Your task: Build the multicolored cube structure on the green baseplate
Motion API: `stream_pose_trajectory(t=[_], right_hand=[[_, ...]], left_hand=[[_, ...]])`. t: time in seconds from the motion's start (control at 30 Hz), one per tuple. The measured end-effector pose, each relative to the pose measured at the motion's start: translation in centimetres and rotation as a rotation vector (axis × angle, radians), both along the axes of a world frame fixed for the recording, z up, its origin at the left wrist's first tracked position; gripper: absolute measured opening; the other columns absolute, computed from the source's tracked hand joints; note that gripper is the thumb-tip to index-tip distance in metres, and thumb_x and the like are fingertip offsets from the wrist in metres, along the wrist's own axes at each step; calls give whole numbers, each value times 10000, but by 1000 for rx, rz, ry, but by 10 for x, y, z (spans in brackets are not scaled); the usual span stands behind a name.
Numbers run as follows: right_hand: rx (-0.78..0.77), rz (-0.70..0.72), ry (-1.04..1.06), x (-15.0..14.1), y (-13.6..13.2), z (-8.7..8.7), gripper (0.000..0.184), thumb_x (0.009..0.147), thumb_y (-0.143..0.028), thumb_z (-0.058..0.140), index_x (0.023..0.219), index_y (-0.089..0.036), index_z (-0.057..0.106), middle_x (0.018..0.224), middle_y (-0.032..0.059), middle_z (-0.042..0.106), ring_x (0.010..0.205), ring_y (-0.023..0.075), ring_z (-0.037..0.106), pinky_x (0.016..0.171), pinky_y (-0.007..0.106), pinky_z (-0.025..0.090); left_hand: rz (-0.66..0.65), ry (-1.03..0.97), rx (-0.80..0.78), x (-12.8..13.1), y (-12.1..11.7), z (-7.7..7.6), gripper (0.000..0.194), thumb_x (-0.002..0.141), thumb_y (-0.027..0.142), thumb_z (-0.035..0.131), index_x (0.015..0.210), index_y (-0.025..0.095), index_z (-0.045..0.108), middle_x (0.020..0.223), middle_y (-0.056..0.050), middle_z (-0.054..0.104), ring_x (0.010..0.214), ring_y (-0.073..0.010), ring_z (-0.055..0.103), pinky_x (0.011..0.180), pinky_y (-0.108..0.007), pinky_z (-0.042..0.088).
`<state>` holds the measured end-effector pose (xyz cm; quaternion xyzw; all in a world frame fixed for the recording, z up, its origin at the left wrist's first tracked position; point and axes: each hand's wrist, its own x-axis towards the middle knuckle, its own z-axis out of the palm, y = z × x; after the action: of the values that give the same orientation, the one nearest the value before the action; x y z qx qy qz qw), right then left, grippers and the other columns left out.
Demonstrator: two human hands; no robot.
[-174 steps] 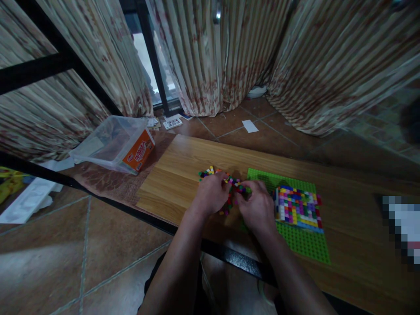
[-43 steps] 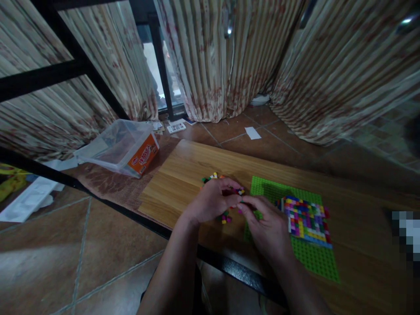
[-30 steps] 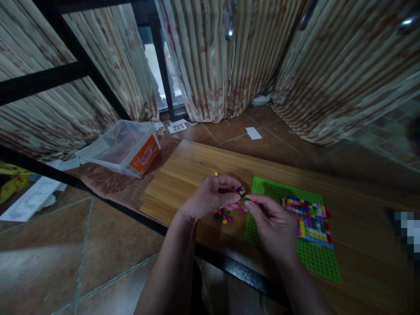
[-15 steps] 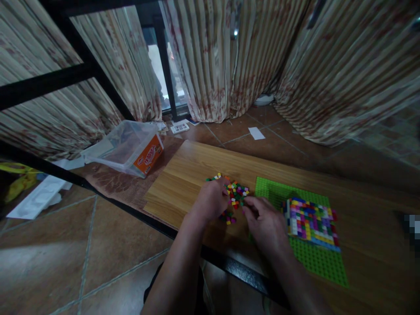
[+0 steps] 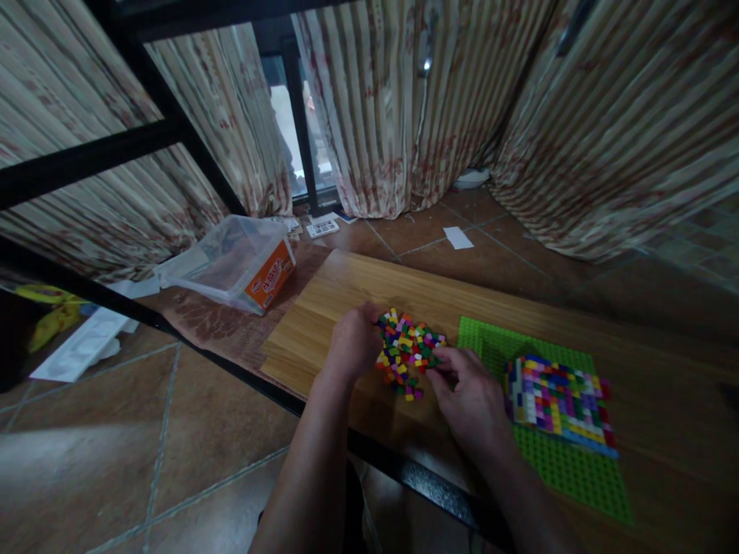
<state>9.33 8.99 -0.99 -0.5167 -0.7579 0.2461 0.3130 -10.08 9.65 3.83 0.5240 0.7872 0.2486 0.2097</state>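
A loose heap of small multicoloured toy bricks point(image 5: 407, 346) lies on the wooden board between my hands. My left hand point(image 5: 353, 342) is at the heap's left edge, fingers curled inward; its fingertips are partly hidden, and I cannot make out what they hold. At the right edge, my right hand point(image 5: 470, 388) pinches a small dark green toy brick between thumb and forefinger. Right of that hand is a green studded baseplate point(image 5: 571, 481), carrying a block built from many coloured bricks point(image 5: 560, 404).
A clear plastic box point(image 5: 231, 261) with an orange label stands on a brown cloth point(image 5: 213, 323) at the left. The wooden board point(image 5: 305, 323) has a black metal edge point(image 5: 404, 469) nearest me. Curtains point(image 5: 369, 115) hang behind, and papers point(image 5: 459, 237) lie on the tiled floor.
My left hand has drawn back left and slightly up from over the heap, uncovering more bricks. My right hand stays at the heap's right side. The whole view has shifted slightly.
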Motion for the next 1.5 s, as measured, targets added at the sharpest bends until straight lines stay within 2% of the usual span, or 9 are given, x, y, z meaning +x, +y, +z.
stream_pose_trajectory(t=[0.13,0.43,0.63,0.8,1.03,1.17,1.27,1.37,1.5], right_hand=[[25,47,146,-1,-1,-2,256,904,-282,553,1127,-203,651,1084,84,692,876,191,711,790,341,573],[193,62,240,1,-5,9,159,940,-267,574,1033,-228,697,997,42,721,883,163,694,776,286,564],[209,99,253,0,-6,12,141,946,-245,574,1008,-233,701,983,33,729,900,160,699,781,272,557],[210,106,241,0,-5,12,136,946,-241,575,988,-239,705,986,30,732,913,160,700,784,268,553],[156,103,259,1,-7,15,146,951,-264,564,980,-239,705,974,39,733,905,177,704,803,304,556],[142,91,250,2,-7,15,150,947,-278,562,975,-244,706,967,44,739,894,188,706,784,315,564],[151,102,244,3,-7,15,145,946,-268,563,972,-247,705,966,38,741,892,183,709,778,305,562],[150,116,246,2,-7,16,140,946,-255,565,971,-246,702,951,29,739,878,175,708,775,295,556],[140,125,240,2,-9,17,137,949,-250,563,970,-248,698,946,21,735,871,170,704,777,291,547]], left_hand=[[75,15,-77,-12,0,-1,428,791,30,543,1177,150,685,1069,-101,744,975,-214,683,849,-289,488],[-36,53,-128,-18,8,-12,378,798,57,519,1080,176,740,975,-85,740,912,-204,670,805,-280,480],[-35,114,-133,-16,13,-16,354,788,66,534,1036,201,749,1079,-79,722,1006,-207,653,875,-281,479],[-38,106,-143,-17,13,-14,256,802,99,543,923,187,751,959,-69,733,921,-194,648,810,-277,474],[-47,-1,-133,-19,6,-4,241,796,95,541,901,169,745,841,-45,735,813,-176,642,763,-276,467],[-77,-55,-111,-22,1,-3,329,768,26,508,938,162,755,890,-39,750,846,-169,657,805,-270,479],[-79,-85,-123,-27,-4,-2,405,755,10,514,1060,145,743,959,-56,754,884,-169,667,817,-261,486],[-76,-98,-152,-29,-12,1,374,751,102,631,1113,133,721,932,-63,743,835,-175,662,761,-261,493],[-134,-74,-190,-20,-17,4,305,745,283,736,1021,153,727,838,-36,713,758,-173,637,686,-262,475]])
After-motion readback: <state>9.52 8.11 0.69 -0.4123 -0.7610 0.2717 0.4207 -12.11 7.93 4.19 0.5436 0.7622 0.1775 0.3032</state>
